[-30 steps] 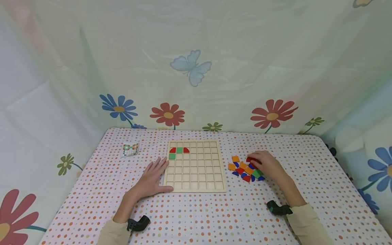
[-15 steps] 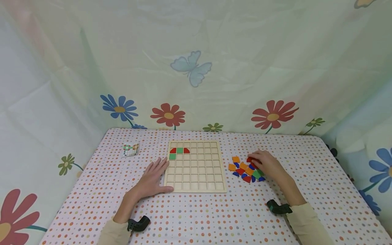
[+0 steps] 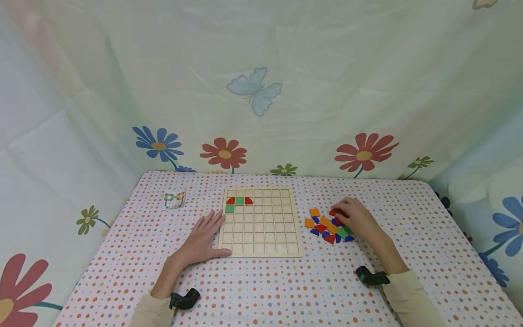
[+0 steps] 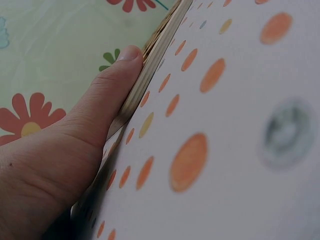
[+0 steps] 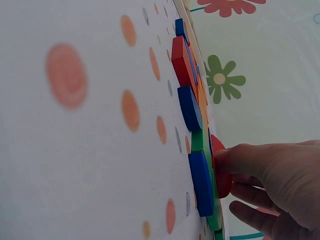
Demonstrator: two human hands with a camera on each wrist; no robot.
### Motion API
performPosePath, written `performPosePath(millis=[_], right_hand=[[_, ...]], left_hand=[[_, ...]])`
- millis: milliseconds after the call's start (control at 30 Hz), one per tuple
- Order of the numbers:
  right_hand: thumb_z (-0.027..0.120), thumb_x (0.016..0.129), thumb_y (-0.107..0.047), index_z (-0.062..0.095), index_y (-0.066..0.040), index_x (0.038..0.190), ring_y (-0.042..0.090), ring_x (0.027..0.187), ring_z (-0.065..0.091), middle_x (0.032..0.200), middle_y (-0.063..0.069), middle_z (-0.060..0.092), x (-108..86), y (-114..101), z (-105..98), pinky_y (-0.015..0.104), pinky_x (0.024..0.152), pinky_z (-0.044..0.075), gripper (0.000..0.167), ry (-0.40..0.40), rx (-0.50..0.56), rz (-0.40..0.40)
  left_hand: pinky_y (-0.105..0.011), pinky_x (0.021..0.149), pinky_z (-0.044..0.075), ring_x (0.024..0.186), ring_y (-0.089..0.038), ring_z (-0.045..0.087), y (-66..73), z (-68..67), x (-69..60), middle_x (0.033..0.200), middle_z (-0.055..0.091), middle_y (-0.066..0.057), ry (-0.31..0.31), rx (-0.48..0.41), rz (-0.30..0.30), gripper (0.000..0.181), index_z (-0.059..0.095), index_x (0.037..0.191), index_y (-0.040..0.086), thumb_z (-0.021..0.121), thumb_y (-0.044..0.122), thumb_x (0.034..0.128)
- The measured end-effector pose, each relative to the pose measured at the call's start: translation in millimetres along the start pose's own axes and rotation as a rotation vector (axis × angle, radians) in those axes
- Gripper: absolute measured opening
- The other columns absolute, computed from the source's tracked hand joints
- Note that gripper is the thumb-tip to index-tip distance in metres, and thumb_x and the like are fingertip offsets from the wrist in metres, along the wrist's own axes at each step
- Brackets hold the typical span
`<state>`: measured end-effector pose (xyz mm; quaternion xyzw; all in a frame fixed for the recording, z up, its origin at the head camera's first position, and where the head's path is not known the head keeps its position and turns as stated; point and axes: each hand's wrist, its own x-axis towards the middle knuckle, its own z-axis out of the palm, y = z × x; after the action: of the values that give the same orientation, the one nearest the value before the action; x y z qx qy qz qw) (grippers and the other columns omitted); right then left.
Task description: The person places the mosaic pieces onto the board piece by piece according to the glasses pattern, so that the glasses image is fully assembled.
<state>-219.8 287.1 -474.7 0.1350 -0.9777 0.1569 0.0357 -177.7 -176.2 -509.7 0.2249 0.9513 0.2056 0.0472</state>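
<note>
A wooden grid board (image 3: 265, 223) lies mid-table, with two red quarter-round pieces and two green squares (image 3: 239, 200) in its upper left cells. The left hand (image 3: 201, 240) rests with spread, straight fingers on the board's left edge; in the left wrist view its thumb (image 4: 112, 82) lies against the wooden rim. Right of the board is a loose pile of orange, red, blue and green pieces (image 3: 333, 228). Over the pile's right side, the right hand (image 3: 359, 220) pinches a red piece (image 3: 335, 212); the right wrist view shows thumb and fingers on that red piece (image 5: 223, 187).
A small card with a coloured grid pattern (image 3: 174, 200) lies at the table's back left. Black devices (image 3: 185, 299) are strapped at both wrists. A flowered cloth (image 3: 306, 113) hangs behind the dotted tablecloth (image 3: 261, 290).
The right hand's fingers have shifted slightly upward at the red piece, and more of that piece shows. The left hand and the board have stayed where they were.
</note>
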Motion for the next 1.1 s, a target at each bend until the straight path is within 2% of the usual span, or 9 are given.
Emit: performPosePath(millis=[200, 333, 433, 567, 700, 933, 1100], right_hand=[[0.068, 0.088, -0.006, 0.065, 0.0, 0.106, 0.032, 0.096, 0.055, 0.106, 0.019, 0.064, 1.2, -0.4, 0.8, 0.05, 0.086, 0.052, 0.019, -0.028, 0.046, 0.029], [0.065, 0.091, -0.006, 0.064, -0.003, 0.102, 0.026, 0.088, 0.056, 0.098, 0.015, 0.066, 2.5, -0.5, 1.2, 0.046, 0.082, 0.053, 0.011, -0.05, 0.102, 0.034], [0.062, 0.094, -0.01, 0.065, -0.004, 0.101, 0.024, 0.086, 0.057, 0.095, 0.012, 0.066, 1.9, -1.5, 1.3, 0.045, 0.081, 0.053, 0.009, -0.019, 0.134, 0.021], [0.061, 0.095, -0.01, 0.062, -0.002, 0.108, 0.026, 0.088, 0.061, 0.099, 0.013, 0.066, 0.0, -3.0, 1.6, 0.046, 0.081, 0.056, 0.016, 0.062, 0.174, -0.019], [0.061, 0.095, -0.008, 0.061, 0.001, 0.11, 0.025, 0.085, 0.061, 0.099, 0.014, 0.065, 0.8, -4.6, 3.0, 0.042, 0.077, 0.057, 0.018, 0.121, 0.193, -0.056], [0.061, 0.094, -0.005, 0.063, 0.002, 0.117, 0.026, 0.086, 0.061, 0.103, 0.016, 0.065, 2.6, -6.2, 6.2, 0.036, 0.075, 0.058, 0.025, 0.159, 0.236, -0.094], [0.06, 0.094, -0.003, 0.062, 0.0, 0.125, 0.024, 0.085, 0.06, 0.104, 0.017, 0.065, 1.3, -11.7, 5.2, 0.027, 0.073, 0.055, 0.031, 0.164, 0.242, -0.095]], left_hand=[[-0.056, 0.121, 0.012, 0.153, -0.031, 0.009, -0.9, 0.7, -0.2, 0.165, 0.013, -0.004, 0.005, 0.003, 0.009, 0.108, 0.021, 0.156, 0.012, 0.065, 0.07, 0.0763], [-0.056, 0.121, 0.012, 0.153, -0.031, 0.009, -1.2, 1.1, -0.2, 0.165, 0.013, -0.005, 0.007, -0.002, 0.013, 0.108, 0.021, 0.156, 0.012, 0.065, 0.07, 0.0763], [-0.056, 0.121, 0.011, 0.153, -0.031, 0.008, -1.7, 1.3, -0.2, 0.165, 0.013, -0.004, 0.001, -0.006, 0.012, 0.108, 0.02, 0.156, 0.012, 0.065, 0.069, 0.0766], [-0.055, 0.121, 0.011, 0.153, -0.031, 0.008, -1.7, 0.6, -0.3, 0.165, 0.012, -0.004, -0.005, -0.004, 0.013, 0.108, 0.019, 0.156, 0.012, 0.065, 0.069, 0.0766], [-0.055, 0.121, 0.011, 0.153, -0.031, 0.008, -1.1, -1.0, -0.5, 0.165, 0.012, -0.004, -0.001, -0.012, 0.015, 0.108, 0.019, 0.156, 0.013, 0.067, 0.067, 0.0766], [-0.055, 0.121, 0.011, 0.153, -0.031, 0.008, -0.3, -1.7, -0.7, 0.165, 0.012, -0.005, -0.008, -0.015, 0.01, 0.107, 0.02, 0.156, 0.012, 0.066, 0.067, 0.0768], [-0.055, 0.122, 0.01, 0.153, -0.03, 0.007, -0.7, -0.5, 0.1, 0.165, 0.012, -0.004, -0.01, -0.008, 0.003, 0.108, 0.02, 0.156, 0.012, 0.065, 0.068, 0.0768]])
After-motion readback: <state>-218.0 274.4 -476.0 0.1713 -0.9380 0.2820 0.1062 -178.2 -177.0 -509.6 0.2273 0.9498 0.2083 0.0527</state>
